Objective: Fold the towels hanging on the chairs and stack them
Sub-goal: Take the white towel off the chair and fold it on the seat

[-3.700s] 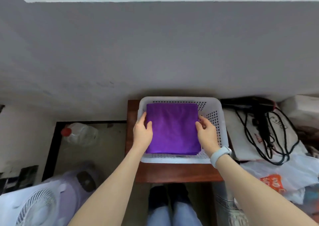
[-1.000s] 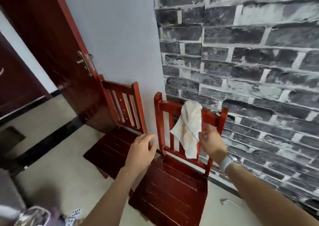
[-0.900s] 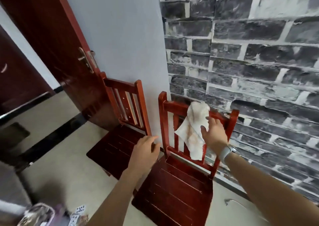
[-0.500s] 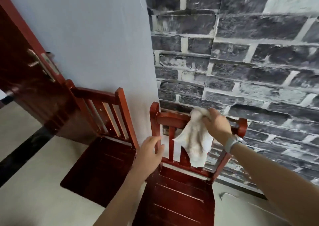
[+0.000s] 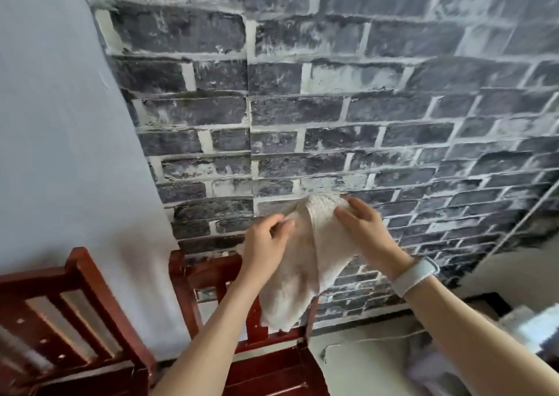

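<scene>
A cream-white towel point(image 5: 305, 262) hangs in the air above the back of a red wooden chair point(image 5: 208, 271). My left hand point(image 5: 267, 241) pinches its upper left edge. My right hand point(image 5: 363, 229), with a white watch on the wrist, grips its upper right part. The towel's lower end droops down in front of the chair's backrest. A second red wooden chair point(image 5: 75, 311) stands to the left with nothing on it.
A dark brick-pattern wall point(image 5: 332, 108) is right behind the chairs, with a plain grey wall point(image 5: 60, 123) to the left. Blurred pale items point(image 5: 514, 329) lie on the floor at the lower right.
I turned from the basket with the purple towel to the chairs. My right hand took the cream towel off the backrest and lifted it; my left hand came up and took its edge.
</scene>
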{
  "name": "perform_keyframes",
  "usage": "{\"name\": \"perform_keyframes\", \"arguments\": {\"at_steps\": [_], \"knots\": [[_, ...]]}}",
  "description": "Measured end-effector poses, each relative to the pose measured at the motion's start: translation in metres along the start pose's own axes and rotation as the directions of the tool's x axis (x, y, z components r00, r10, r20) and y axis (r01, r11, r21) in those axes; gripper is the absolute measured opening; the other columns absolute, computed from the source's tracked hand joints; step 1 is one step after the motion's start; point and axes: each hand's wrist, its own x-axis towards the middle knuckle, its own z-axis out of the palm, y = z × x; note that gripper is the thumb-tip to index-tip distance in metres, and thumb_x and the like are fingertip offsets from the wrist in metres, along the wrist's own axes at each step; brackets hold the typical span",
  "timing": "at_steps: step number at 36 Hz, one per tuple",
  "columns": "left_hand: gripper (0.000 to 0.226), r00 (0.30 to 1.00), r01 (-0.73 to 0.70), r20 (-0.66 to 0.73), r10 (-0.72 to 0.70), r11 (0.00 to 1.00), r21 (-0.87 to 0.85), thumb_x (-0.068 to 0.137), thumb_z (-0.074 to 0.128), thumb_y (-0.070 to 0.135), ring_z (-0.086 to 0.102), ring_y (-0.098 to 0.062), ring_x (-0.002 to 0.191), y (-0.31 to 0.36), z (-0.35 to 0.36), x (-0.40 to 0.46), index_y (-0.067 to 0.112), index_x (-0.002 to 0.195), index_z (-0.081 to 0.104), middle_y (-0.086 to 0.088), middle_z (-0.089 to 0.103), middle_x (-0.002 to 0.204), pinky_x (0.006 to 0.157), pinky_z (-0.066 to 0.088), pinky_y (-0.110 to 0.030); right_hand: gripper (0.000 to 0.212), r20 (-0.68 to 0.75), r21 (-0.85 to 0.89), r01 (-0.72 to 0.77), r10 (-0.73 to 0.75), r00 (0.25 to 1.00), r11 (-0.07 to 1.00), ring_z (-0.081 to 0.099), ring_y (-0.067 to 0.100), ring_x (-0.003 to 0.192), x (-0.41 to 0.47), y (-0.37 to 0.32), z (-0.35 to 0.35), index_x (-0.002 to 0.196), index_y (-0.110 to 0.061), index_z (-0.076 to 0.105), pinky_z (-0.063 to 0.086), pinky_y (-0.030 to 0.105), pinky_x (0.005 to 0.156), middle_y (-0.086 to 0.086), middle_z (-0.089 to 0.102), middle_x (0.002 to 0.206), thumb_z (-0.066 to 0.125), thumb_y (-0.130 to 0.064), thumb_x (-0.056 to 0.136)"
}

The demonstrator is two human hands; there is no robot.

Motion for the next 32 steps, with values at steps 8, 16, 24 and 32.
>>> {"name": "perform_keyframes", "arguments": {"at_steps": [8,16,24,32], "knots": [[0.017,0.993,-0.041,0.109,0.042,0.999,-0.011,0.088,0.059,0.017,0.052,0.009,0.071,0.029,0.029,0.008,0.010,0.099,0.070,0.009,0.063,0.084,0.065,0.038,-0.003,0.034,-0.104,-0.128,-0.107,0.094,0.990,0.986,0.062,0.015,0.081,-0.027,0.041,-0.056,0.120,-0.011,0.055,0.051,0.019,0.061,0.003,0.065,0.097,0.059,-0.022,0.088],[0.020,0.975,-0.136,0.172,0.143,0.989,-0.050,0.086,0.061,0.016,0.055,0.013,0.080,0.061,0.052,-0.001,0.007,0.103,0.069,0.011,0.063,0.094,0.070,0.036,0.004,0.019,0.163,-0.273,-0.031,0.078,0.983,0.962,0.061,0.012,0.089,-0.050,0.047,-0.035,0.103,-0.019,0.050,0.052,0.021,0.077,-0.002,0.062,0.098,0.058,-0.029,0.088],[0.013,0.989,0.086,0.125,-0.075,0.992,-0.088,0.093,0.050,0.018,0.050,0.004,0.069,0.048,0.024,-0.013,0.016,0.096,0.062,0.006,0.059,0.083,0.066,0.037,-0.007,0.019,-0.042,-0.578,0.059,-0.102,0.994,0.814,0.049,0.020,0.069,-0.044,0.060,-0.063,0.097,0.007,0.054,0.038,0.024,0.059,0.005,0.052,0.079,0.043,-0.008,0.091],[0.018,0.703,0.699,0.301,-0.644,0.547,-0.462,0.092,0.048,0.010,0.059,-0.025,0.076,0.014,-0.003,-0.025,0.002,0.082,0.060,-0.015,0.063,0.084,0.070,0.045,-0.035,0.020,-0.338,-0.246,-0.289,0.197,0.920,0.925,0.039,0.019,0.061,-0.033,0.080,-0.107,0.072,-0.007,0.049,0.030,0.025,0.051,0.008,0.044,0.067,0.041,-0.013,0.089]]}}
